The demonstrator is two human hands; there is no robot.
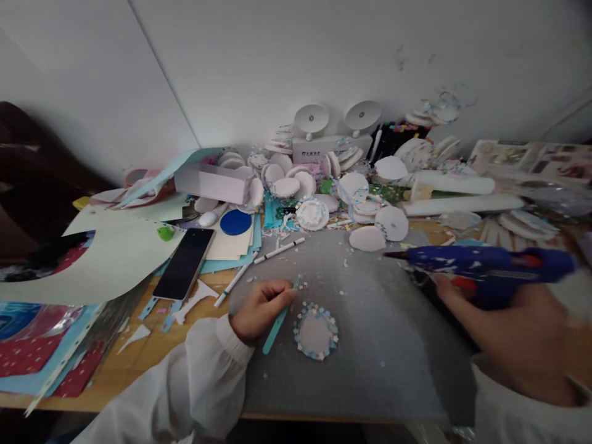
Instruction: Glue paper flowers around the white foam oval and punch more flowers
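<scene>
My left hand (266, 308) pinches a thin turquoise stick (274, 333) over the grey mat. Just right of it lies a round white disc (316, 332) ringed with small white and blue stars. At the right, my right hand (513, 333) is wrapped round the grip of a blue glue gun (485, 264), somewhat blurred. The gun's dark nozzle points left, above the mat and apart from the disc. A few loose stars (343, 292) are scattered on the mat near the disc.
The grey cutting mat (383, 382) covers the table's middle. Behind it, white discs (303, 185) pile up before a box with two small white round devices. A phone (184, 264), two pens (279, 250) and paper sheets lie left. White rolls (462, 203) lie at the back right.
</scene>
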